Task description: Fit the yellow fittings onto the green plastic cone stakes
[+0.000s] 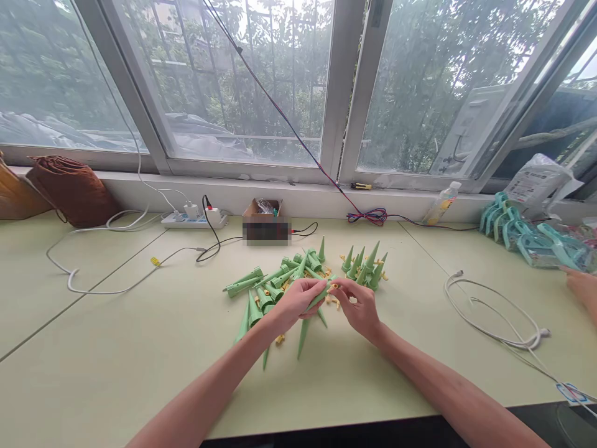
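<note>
My left hand (302,297) is closed around a green plastic watering spike (319,297), its tip slanting down to the left. At the spike's upper end, my right hand (358,306) pinches a small yellow valve (333,288). The valve touches the spike or sits very near it; my fingers partly hide the join. A loose pile of green spikes (265,297) lies around and behind my left hand, with yellow valves scattered among them. Behind my right hand, a group of spikes (368,264) stands upright on their wide ends, with yellow valves at their sides.
Along the back are a power strip (193,220), a small cardboard box (262,208), a coiled red-and-blue wire (370,216) and a bottle (441,204). Teal clips (532,233) and a white cable (494,317) lie right. Another person's hand (583,287) shows at the right edge.
</note>
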Tool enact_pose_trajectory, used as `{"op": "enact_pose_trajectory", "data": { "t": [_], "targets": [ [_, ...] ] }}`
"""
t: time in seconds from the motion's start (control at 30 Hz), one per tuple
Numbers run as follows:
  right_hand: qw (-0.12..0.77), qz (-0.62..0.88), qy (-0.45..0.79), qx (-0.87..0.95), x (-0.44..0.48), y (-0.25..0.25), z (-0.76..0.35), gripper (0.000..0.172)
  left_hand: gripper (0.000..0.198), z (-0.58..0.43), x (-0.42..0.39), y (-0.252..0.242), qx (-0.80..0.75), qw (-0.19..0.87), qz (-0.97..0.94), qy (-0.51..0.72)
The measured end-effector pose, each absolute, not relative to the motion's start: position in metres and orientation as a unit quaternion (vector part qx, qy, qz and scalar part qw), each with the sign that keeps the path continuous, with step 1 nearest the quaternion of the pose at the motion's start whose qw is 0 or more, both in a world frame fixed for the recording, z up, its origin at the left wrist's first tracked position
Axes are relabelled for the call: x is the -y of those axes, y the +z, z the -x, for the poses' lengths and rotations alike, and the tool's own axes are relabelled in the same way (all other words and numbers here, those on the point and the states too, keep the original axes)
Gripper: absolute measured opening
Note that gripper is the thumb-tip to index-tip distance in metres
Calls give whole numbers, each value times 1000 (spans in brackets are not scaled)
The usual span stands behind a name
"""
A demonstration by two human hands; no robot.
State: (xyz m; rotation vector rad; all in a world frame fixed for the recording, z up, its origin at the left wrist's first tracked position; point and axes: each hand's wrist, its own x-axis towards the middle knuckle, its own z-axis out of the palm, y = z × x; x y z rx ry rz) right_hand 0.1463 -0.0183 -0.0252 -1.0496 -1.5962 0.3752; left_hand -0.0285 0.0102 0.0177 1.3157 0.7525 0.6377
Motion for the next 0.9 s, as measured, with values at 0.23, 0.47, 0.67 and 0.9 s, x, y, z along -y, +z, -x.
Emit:
{"op": "enact_pose_trajectory", "data": {
  "t": [0.23, 0.47, 0.67, 0.9],
  "targets": [
    [576, 447, 237, 642, 18, -24, -144, 27, 46, 28, -12, 21, -388, 651, -556, 341],
    [527, 477, 285, 643, 17, -22, -144, 30, 50, 25, -11, 18, -399, 620, -527, 422],
    [537, 464, 294, 640, 18, -23, -145, 34, 46, 23, -9, 10, -402, 532, -616, 419],
    [537, 447, 327, 636, 17, -23, -146, 34, 44, 22, -3, 10, -384, 505, -662, 399]
  ]
}}
